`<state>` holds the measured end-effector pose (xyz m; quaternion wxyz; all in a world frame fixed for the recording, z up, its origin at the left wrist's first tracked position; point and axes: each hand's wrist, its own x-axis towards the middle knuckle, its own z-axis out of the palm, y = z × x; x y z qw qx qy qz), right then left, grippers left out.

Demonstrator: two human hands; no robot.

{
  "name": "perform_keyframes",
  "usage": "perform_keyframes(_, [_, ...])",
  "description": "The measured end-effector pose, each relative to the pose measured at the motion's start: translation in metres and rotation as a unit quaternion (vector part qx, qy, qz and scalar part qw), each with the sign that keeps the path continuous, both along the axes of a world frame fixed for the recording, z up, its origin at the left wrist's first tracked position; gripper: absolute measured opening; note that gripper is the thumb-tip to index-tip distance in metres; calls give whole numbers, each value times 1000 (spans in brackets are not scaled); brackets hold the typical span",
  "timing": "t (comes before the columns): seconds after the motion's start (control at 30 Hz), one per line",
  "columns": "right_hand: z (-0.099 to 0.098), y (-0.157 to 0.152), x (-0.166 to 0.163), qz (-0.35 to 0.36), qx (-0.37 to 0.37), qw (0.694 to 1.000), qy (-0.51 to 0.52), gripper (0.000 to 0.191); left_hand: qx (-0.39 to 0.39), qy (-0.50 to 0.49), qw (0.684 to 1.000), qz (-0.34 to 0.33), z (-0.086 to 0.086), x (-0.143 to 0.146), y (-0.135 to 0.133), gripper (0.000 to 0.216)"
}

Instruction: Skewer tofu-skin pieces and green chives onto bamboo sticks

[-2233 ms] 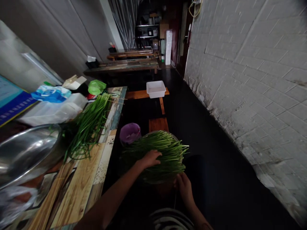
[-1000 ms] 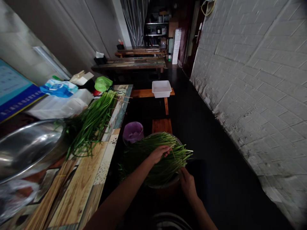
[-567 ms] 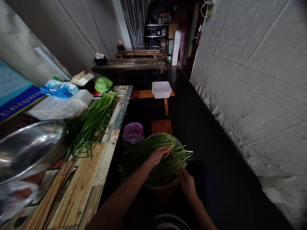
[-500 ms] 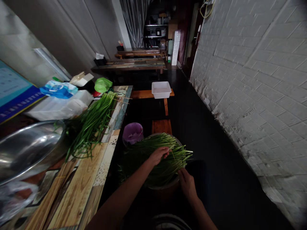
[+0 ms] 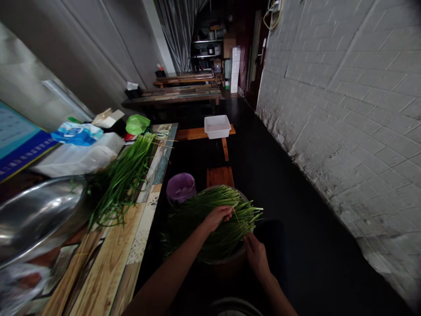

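A big heap of green garlic chives [image 5: 226, 239] fills a round basin [image 5: 241, 192] low in front of me, the pale stem ends pointing right. My left hand [image 5: 217, 218] is over the middle of the heap, its thumb and fingers pinched on chive stems. At the basin's right near side, my right hand [image 5: 257, 252] is closed, the fingertips pressed together at the stem ends of the chives. What exactly lies between those fingertips is small and dark.
On the table [image 5: 123, 239] to my left lie another bunch of chives [image 5: 126, 175], a large metal bowl [image 5: 42, 210] and wooden skewers [image 5: 79, 267]. A purple-lined bin [image 5: 180, 186] stands beside the basin. A white tub [image 5: 217, 127] sits on a bench; a brick wall [image 5: 345, 96] rises at right.
The view has tilted slightly, so the table and background sit a little left and lower. Both hands keep nearly the same place at the chives.
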<state>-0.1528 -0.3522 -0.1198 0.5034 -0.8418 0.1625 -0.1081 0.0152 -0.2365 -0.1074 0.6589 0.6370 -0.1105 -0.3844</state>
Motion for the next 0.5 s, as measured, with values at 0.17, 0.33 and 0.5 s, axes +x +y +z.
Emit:
perform_keyframes(0.17, [-6,6,-7,-22,36,999,12,32,100,-104,978,-151,-15,-13,0,36])
perform_keyframes(0.33, [-19,14,-40,-19,105,993,44,32,172,-278,923,-203,-37,-12,-6,25])
perform_keyframes(0.5, [-21,20,-62,-3,139,988,68,34,213,-353,856,-311,-57,-24,-15,26])
